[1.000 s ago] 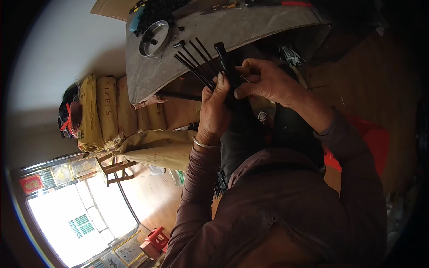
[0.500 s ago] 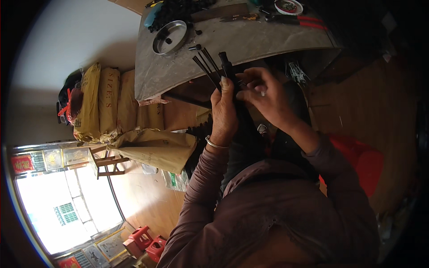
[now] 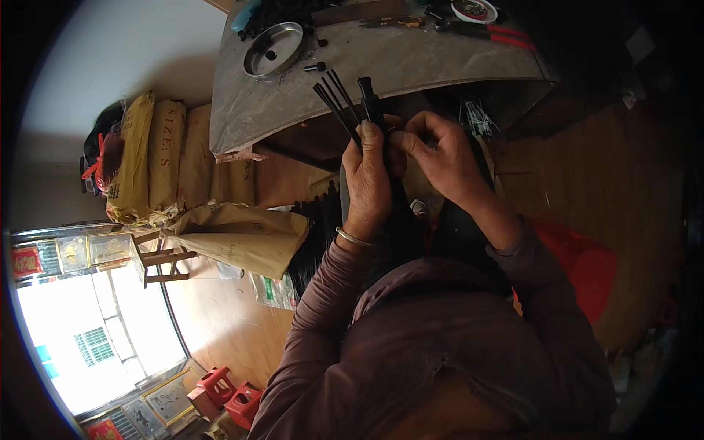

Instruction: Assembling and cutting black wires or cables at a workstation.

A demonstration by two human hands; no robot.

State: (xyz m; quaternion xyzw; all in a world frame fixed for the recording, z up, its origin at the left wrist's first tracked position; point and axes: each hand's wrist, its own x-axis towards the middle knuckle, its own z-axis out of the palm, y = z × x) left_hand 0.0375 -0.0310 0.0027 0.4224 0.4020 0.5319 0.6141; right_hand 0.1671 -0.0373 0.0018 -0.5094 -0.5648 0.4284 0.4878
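My left hand [image 3: 369, 172] is closed round a bundle of several thin black rods [image 3: 334, 101] and a thicker black tube [image 3: 369, 101] with a flared end. The rods and the tube stick up past my thumb, fanned slightly apart. Just right of the tube, my right hand [image 3: 440, 150] is closed, with thumb and forefinger pinched together beside it. Whatever lies between those fingertips is too small to make out. The lower part of the bundle is hidden by my left hand and dark clothing.
Ahead is a grey table [image 3: 242, 110] with a round metal dish [image 3: 273, 50], a small black fitting [image 3: 315, 67], red-handled pliers [image 3: 510, 35] and a white bowl [image 3: 474, 10]. Thin pale rods [image 3: 479, 119] lie below its edge. Yellow sacks [image 3: 167, 154] stand left; a red stool [image 3: 587, 271] is right.
My right hand's fingers have drawn together into a pinch near the tube. My left hand keeps its hold on the bundle. The whole view has shifted slightly.
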